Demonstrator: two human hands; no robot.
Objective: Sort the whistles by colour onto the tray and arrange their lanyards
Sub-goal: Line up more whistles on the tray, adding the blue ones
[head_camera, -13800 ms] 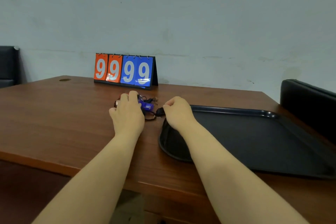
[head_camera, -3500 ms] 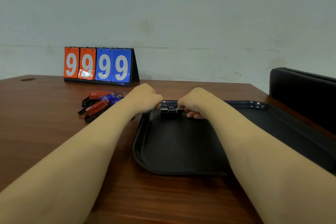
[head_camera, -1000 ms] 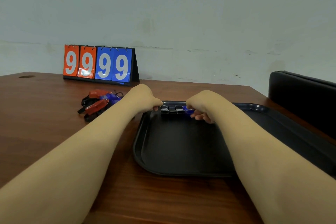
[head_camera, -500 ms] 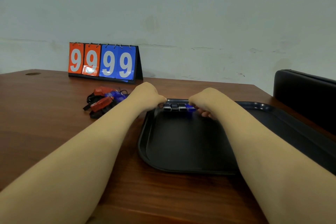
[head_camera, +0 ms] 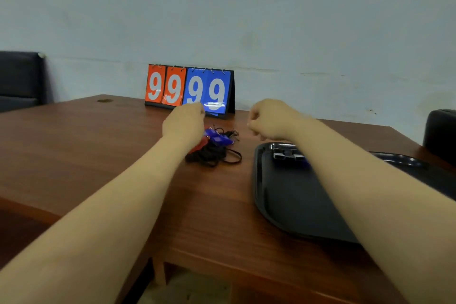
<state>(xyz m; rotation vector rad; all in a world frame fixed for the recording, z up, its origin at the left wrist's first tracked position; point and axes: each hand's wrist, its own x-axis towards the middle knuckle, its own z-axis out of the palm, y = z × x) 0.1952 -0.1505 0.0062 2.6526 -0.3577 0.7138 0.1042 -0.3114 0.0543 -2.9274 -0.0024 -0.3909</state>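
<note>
The left grip is held over the whistle pile on the desk. Its fingers are hidden, so a grasp cannot be told. The right grip is clenched on nothing, nearby. One whistle should be pinched by its body, its lanyard untangled, then set by colour on the tray.

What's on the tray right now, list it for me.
A row of black whistles lies near the far left corner of the tray, with a bit of a blue whistle beside it. The right forearm hides whatever lies further along.
</note>
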